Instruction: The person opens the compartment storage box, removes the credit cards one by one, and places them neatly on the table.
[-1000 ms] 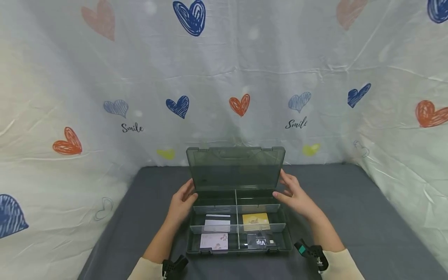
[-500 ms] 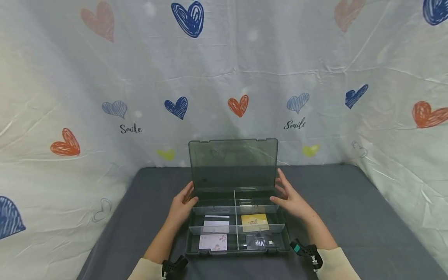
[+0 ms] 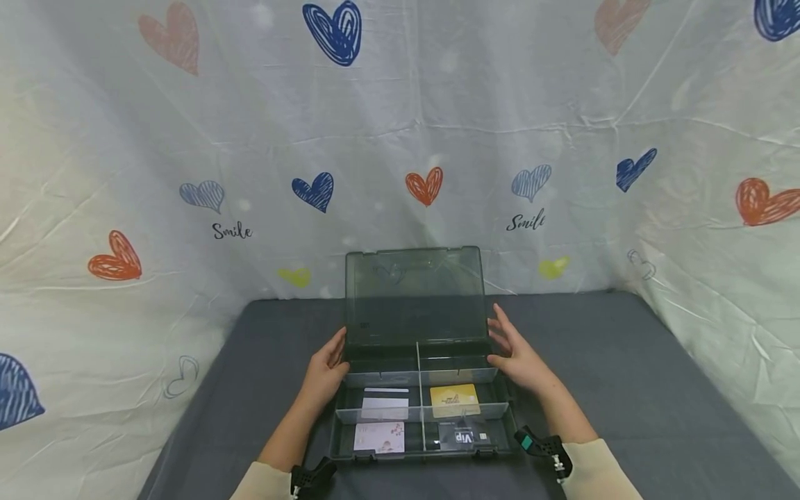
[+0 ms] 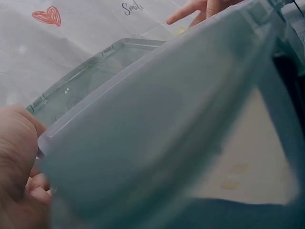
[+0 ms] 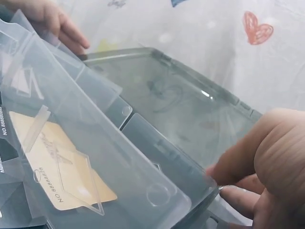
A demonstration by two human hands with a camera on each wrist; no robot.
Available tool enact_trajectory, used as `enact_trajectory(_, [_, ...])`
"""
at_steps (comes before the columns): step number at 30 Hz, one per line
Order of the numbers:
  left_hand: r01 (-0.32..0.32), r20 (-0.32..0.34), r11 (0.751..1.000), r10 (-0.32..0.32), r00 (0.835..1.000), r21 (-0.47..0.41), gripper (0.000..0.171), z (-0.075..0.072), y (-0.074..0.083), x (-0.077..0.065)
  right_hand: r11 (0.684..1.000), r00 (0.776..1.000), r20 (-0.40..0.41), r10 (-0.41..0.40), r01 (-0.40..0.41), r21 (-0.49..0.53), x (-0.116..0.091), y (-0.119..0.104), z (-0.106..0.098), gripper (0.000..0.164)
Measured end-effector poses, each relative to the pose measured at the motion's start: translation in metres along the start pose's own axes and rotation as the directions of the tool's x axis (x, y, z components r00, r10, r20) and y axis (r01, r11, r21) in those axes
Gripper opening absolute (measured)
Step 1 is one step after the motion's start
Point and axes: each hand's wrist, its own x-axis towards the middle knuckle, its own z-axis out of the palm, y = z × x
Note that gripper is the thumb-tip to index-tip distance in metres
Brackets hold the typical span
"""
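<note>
A grey-green translucent storage box (image 3: 459, 455) with clear dividers has its lid (image 3: 415, 298) tipped back behind it. My left hand (image 3: 325, 369) grips the left side near the hinge, with the thumb (image 4: 24, 124) at the corner. Opposite it, my right hand (image 3: 525, 357) holds the right rear rim between thumb (image 5: 233, 155) and curled fingers, the index finger pointing away. In the front compartments lie a pinkish patterned card (image 3: 380, 437) and a dark "Vip" card (image 3: 459, 435). Behind them are a white striped card (image 3: 384, 401) and a yellow card (image 3: 454, 399).
A dark grey cloth-covered table (image 3: 637, 389) carries the box. At its far edge hangs a white curtain (image 3: 375, 97) printed with hearts and "Smile". Black straps (image 3: 542, 444) with small devices sit on both wrists.
The lid has swung farther back, away from the person. Both hands have stayed at the box's sides, the right shifting slightly inward. The cards lie as before.
</note>
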Motion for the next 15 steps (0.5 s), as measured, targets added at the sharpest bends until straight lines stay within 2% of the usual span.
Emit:
enact_trajectory(5, [0.019, 0.002, 1.000, -0.019, 1.000, -0.008, 0.069, -0.0002, 0.0004, 0.0003, 1.000, 1.000, -0.011, 0.014, -0.014, -0.003, 0.0010, 0.0033, 0.0013, 0.103])
enact_trajectory(15, [0.049, -0.008, 0.996, -0.050, 0.999, -0.078, 0.065, -0.0012, -0.0008, -0.0002, 1.000, 1.000, 0.003, -0.005, 0.005, -0.029, 0.0009, 0.0101, 0.0018, 0.097])
